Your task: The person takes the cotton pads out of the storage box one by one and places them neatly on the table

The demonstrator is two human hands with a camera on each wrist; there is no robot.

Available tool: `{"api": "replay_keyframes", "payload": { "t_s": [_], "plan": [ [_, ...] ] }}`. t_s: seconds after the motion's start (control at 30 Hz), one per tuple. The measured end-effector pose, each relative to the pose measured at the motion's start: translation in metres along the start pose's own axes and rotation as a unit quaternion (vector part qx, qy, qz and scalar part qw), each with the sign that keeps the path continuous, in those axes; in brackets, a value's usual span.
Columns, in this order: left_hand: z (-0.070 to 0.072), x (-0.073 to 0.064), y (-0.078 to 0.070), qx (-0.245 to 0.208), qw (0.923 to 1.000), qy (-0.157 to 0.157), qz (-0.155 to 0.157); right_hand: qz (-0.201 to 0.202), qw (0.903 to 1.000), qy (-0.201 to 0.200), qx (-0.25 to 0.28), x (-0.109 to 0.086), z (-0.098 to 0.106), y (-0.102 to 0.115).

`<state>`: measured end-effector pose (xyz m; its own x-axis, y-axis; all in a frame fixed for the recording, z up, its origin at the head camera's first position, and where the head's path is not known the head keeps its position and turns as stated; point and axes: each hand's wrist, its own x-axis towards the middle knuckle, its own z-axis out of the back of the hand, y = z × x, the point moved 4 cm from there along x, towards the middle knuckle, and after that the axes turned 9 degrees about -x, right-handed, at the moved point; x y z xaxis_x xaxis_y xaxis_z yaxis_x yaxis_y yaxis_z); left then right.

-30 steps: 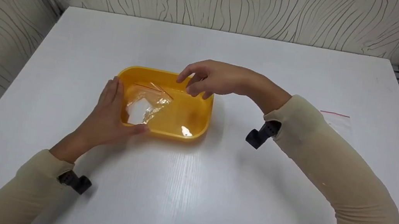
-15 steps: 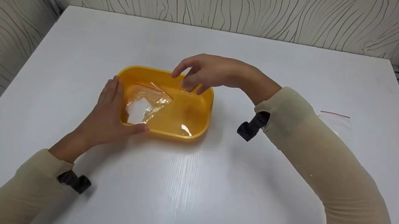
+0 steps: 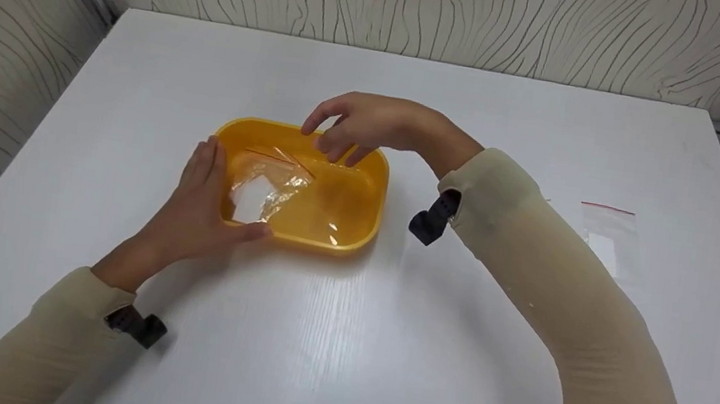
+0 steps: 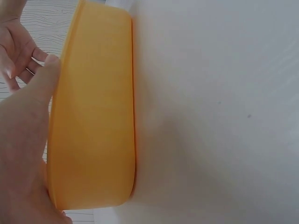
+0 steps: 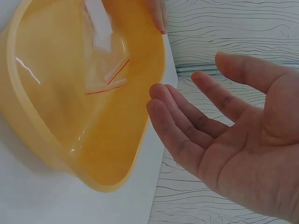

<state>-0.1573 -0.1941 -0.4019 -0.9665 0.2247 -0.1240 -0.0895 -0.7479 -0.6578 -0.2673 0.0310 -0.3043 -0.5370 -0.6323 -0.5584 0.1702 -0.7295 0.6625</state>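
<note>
A yellow plastic tub (image 3: 343, 249) stands on the white table, with clear zip bags (image 3: 255, 194) with red seal lines and white pieces lying in its left part. My left hand (image 3: 194, 207) rests against the tub's near-left corner, its fingers straight along the left side and its thumb along the front rim. Over the tub's far rim hovers my right hand (image 3: 371, 122), fingers loosely bent and apart. In the right wrist view its palm (image 5: 247, 144) shows, holding nothing. The left wrist view has the tub's orange-yellow outer wall (image 4: 93, 112) close by the left thumb.
Another zip bag (image 3: 602, 243) with a red seal and a white piece lies flat on the table, right of the right forearm. A wood-grain panel (image 3: 422, 6) stands behind the table's far edge.
My right hand has moved left and slightly away from me along the tub's far rim. More of the bag on the right now shows. The left hand and the tub have stayed put.
</note>
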Motion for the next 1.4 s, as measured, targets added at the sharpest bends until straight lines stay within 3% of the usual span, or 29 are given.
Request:
{"api": "replay_keyframes", "payload": {
  "t_s": [0.27,0.47,1.0,1.4],
  "plan": [
    [0.001,0.001,-0.001,0.001,1.0,0.0,-0.007,-0.018,0.9992,0.007,0.036,0.012,-0.002,-0.003],
    [0.0,0.0,-0.001,-0.001,1.0,0.005,0.006,-0.027,0.9976,0.02,0.061,0.022,-0.007,-0.003],
    [0.001,-0.001,-0.004,0.006,1.0,0.006,-0.003,-0.051,0.9923,0.078,0.081,0.044,-0.017,-0.003],
    [0.001,-0.003,-0.001,-0.002,1.0,0.004,-0.004,-0.063,0.9911,0.075,0.09,0.063,-0.033,0.0]
  ]
}}
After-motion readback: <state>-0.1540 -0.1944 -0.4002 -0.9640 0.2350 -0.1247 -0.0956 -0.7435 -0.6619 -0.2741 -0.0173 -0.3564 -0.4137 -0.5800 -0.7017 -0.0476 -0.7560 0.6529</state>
